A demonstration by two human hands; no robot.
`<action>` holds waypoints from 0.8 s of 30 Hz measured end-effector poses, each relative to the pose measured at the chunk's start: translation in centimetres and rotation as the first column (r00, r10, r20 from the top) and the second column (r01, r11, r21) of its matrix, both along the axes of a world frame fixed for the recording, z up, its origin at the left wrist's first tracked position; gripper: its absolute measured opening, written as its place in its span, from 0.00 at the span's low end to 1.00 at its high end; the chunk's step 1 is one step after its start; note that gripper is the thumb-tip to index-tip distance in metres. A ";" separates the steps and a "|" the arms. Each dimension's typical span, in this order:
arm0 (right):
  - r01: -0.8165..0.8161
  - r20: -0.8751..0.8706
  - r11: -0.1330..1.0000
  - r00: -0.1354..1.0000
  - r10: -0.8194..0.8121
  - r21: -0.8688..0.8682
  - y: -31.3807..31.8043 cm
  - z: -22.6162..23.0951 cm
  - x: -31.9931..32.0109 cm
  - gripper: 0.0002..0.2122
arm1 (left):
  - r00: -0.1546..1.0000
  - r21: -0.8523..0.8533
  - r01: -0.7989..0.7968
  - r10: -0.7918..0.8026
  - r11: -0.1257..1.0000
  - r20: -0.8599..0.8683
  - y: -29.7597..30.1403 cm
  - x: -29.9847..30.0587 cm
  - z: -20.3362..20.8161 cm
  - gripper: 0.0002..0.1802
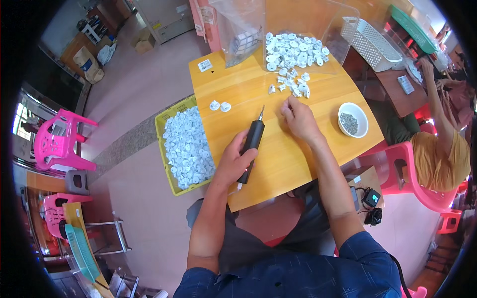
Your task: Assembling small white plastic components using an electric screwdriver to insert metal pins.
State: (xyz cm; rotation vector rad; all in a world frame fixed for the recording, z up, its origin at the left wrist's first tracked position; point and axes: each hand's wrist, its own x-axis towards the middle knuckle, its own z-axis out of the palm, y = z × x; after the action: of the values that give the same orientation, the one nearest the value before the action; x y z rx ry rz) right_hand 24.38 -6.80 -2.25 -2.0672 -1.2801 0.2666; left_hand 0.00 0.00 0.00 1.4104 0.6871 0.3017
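Note:
My left hand (234, 160) is wrapped round a black electric screwdriver (252, 149), whose metal bit points away from me over the wooden table (238, 89). My right hand (298, 118) is over the table with its fingers curled and pressed together; whatever they may hold is hidden. Just beyond its fingertips lies a loose group of small white plastic parts (296, 88). Two round white parts (219, 106) lie apart from it on the left of the table. To the right of my right hand stands a white bowl (364, 122) with small metal screws (349, 123) in it.
A clear container (330, 55) at the table's far side holds a heap of white parts, beside a clear plastic bag (238, 37). Left of the table, a yellow crate (164, 144) is full of white pieces. Another person (437, 156) sits at the right, near a pink chair (410, 171).

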 end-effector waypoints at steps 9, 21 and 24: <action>0.126 -0.801 0.933 0.558 0.215 0.338 1.0 1.5 0.1 0.02 | 0.993 -0.051 0.060 -0.055 0.997 0.107 -0.4 -0.4 1.4 0.35; 0.241 -0.931 0.912 0.236 0.277 0.332 1.3 0.6 -0.1 0.02 | 0.980 -0.056 0.115 -0.104 0.992 0.167 -0.7 -0.7 0.8 0.34; 0.225 -0.917 0.904 0.260 0.303 0.362 1.3 0.8 -0.4 0.03 | 0.980 -0.054 0.104 -0.093 0.993 0.173 -0.8 -0.6 0.6 0.34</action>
State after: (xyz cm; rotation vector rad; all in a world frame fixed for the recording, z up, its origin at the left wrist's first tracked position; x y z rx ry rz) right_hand 23.95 -5.54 -1.44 -1.0084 -0.4647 1.0200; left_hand -0.63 -0.79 0.64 1.3363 0.4809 0.3160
